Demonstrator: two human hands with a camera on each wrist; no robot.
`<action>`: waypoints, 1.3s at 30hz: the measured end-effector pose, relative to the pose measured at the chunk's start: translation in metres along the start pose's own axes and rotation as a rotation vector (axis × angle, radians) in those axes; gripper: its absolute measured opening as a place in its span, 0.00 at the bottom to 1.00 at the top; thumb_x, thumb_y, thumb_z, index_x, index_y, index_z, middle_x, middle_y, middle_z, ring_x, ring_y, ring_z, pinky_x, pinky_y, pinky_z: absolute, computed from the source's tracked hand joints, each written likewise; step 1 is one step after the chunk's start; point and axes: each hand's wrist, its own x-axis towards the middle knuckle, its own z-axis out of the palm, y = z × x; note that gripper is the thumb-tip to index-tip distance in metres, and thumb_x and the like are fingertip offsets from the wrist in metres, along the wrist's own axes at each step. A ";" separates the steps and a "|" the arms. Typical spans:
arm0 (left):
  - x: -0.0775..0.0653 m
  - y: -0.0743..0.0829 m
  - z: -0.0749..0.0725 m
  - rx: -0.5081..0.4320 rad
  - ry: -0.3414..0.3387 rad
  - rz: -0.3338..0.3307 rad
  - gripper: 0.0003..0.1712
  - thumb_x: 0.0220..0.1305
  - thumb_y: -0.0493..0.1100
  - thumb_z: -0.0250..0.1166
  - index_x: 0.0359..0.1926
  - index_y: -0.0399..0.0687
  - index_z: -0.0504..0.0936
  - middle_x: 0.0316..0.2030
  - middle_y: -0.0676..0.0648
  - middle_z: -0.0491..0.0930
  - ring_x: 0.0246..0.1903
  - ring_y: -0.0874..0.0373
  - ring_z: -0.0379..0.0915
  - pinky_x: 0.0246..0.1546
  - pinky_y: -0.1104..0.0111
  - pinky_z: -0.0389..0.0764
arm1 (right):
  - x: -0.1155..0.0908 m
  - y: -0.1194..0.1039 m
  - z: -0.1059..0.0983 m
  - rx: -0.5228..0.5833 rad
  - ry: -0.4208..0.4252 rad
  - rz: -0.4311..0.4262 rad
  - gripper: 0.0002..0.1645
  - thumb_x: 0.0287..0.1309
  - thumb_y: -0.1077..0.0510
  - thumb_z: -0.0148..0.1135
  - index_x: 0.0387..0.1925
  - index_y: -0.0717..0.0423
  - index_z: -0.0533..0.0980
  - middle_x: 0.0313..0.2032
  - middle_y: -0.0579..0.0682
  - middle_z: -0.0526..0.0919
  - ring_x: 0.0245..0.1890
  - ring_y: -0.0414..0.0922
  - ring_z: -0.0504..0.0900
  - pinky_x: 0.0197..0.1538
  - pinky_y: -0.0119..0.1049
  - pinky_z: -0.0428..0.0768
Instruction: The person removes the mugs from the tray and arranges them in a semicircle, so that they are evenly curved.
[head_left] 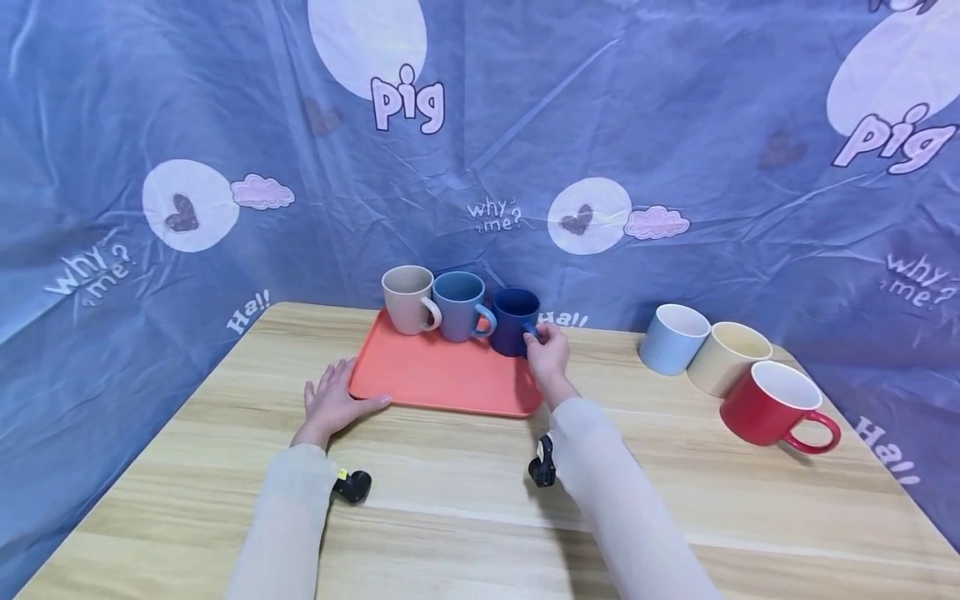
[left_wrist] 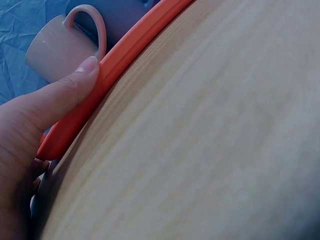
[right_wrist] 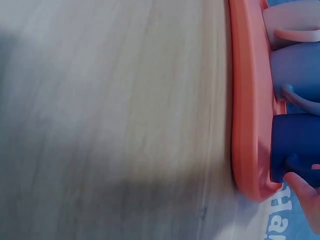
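On an orange-red tray (head_left: 442,383), three mugs stand upright in a row along the far side: a beige mug (head_left: 405,304), a grey-blue mug (head_left: 455,310) and a navy mug (head_left: 511,323). My right hand (head_left: 550,358) holds the navy mug by its handle at the tray's right end; the right wrist view shows the thumb (right_wrist: 300,190) against that handle, with the other fingers mostly out of frame. At the near left corner of the tray rests my left hand (head_left: 335,406), fingers spread along the left side and thumb (left_wrist: 75,87) against the front edge.
To the right on the wooden table (head_left: 420,533) stand a light blue mug (head_left: 670,346) and a cream mug (head_left: 723,367), side by side. A red mug (head_left: 761,412) leans in front of them, handle towards the right. Behind the table hangs a blue printed cloth (head_left: 510,150).
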 end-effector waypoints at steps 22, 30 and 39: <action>-0.003 0.001 0.001 -0.006 0.014 0.020 0.64 0.33 0.75 0.58 0.65 0.42 0.46 0.63 0.35 0.44 0.61 0.41 0.31 0.51 0.44 0.24 | -0.014 0.002 -0.067 0.148 -0.109 -0.090 0.06 0.50 0.69 0.57 0.30 0.70 0.71 0.22 0.53 0.73 0.22 0.39 0.73 0.19 0.27 0.74; -0.001 0.002 0.002 -0.003 0.010 0.022 0.64 0.34 0.74 0.59 0.65 0.41 0.46 0.63 0.35 0.44 0.61 0.41 0.31 0.51 0.44 0.25 | 0.028 0.086 -0.104 0.325 -0.139 -0.170 0.11 0.43 0.58 0.66 0.30 0.55 0.74 0.25 0.50 0.77 0.24 0.39 0.77 0.20 0.29 0.76; -0.002 0.001 0.001 -0.005 0.014 0.032 0.65 0.33 0.75 0.58 0.65 0.41 0.46 0.63 0.34 0.44 0.61 0.40 0.32 0.51 0.43 0.25 | 0.012 0.087 -0.168 0.300 -0.153 -0.159 0.12 0.44 0.61 0.65 0.31 0.59 0.72 0.25 0.49 0.79 0.25 0.39 0.78 0.22 0.33 0.77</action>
